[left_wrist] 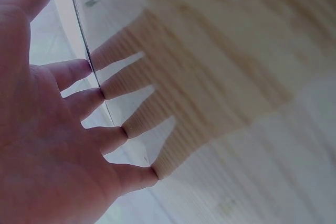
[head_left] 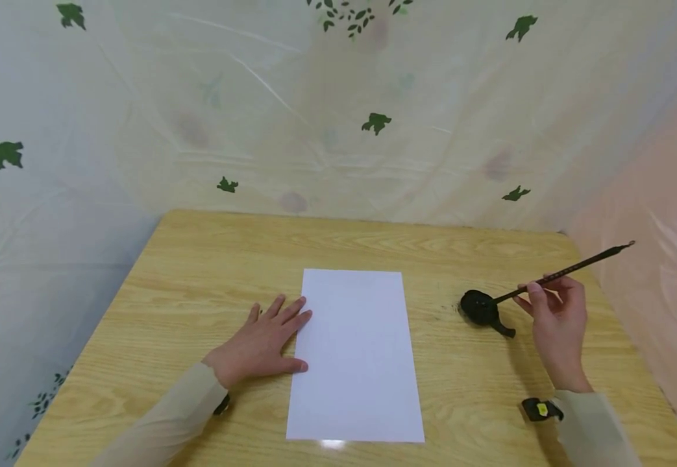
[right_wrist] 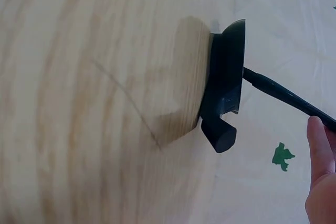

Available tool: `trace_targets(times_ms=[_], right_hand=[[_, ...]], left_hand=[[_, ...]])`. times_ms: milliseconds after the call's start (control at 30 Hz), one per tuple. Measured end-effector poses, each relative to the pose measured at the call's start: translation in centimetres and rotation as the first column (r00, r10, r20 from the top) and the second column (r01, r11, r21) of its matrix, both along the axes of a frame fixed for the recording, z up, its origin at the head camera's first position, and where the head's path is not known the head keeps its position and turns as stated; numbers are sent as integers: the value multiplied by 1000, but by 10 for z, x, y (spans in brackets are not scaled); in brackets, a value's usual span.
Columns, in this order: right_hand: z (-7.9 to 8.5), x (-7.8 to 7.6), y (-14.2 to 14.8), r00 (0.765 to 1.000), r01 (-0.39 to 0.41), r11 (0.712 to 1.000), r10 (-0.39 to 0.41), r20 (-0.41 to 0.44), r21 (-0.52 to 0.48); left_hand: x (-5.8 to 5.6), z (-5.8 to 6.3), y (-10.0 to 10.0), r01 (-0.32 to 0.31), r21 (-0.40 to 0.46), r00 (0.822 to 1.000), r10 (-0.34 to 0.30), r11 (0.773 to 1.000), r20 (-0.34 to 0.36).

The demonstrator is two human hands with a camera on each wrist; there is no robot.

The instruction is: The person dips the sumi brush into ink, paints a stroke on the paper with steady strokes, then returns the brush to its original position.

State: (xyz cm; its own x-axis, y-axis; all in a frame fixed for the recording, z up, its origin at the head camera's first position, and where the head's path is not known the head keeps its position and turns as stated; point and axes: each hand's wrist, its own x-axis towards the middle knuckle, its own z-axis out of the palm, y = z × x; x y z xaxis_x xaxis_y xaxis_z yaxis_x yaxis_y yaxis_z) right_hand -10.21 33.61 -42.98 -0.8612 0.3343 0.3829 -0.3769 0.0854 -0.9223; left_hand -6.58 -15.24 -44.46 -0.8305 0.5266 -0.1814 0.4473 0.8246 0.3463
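A blank white sheet of paper point(head_left: 356, 363) lies flat on the table. My left hand point(head_left: 262, 344) rests palm down with fingers spread at its left edge, some fingertips on the sheet; in the left wrist view the hand point(left_wrist: 58, 124) shows straight fingers touching the surface. Out to the right, my right hand point(head_left: 560, 324) pinches a dark writing brush point(head_left: 583, 264) by its shaft, which slants up to the right. The brush's lower end is down in a black round ink dish point(head_left: 477, 307) with a stubby handle. From the side, the dish's wall point(right_wrist: 228, 66) hides the bristles.
The wood-grain table point(head_left: 198, 259) meets a hanging pale curtain point(head_left: 326, 162) with green leaf shapes at the back and sides. Small dark marks point(head_left: 448, 307) sit left of the ink dish. A black device with a yellow label point(head_left: 539, 409) is at the right wrist.
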Motion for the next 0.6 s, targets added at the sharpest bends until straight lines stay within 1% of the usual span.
trace_targets(times_ms=[133, 233, 433, 600], right_hand=[[-1, 1, -1, 1000, -1, 1000, 1, 8, -14], [-2, 2, -1, 1000, 8, 1000, -8, 21, -2], [-4, 5, -1, 999, 28, 997, -30, 38, 75], [-4, 7, -2, 999, 40, 991, -44, 28, 129]], left_hand=[[0, 1, -1, -1, -2, 1000, 1, 1000, 0], [0, 1, -1, -2, -2, 1000, 2, 1000, 3], [1, 1, -2, 2, 2, 1000, -2, 1000, 6], [2, 1, -3, 5, 7, 1000, -5, 1000, 3]])
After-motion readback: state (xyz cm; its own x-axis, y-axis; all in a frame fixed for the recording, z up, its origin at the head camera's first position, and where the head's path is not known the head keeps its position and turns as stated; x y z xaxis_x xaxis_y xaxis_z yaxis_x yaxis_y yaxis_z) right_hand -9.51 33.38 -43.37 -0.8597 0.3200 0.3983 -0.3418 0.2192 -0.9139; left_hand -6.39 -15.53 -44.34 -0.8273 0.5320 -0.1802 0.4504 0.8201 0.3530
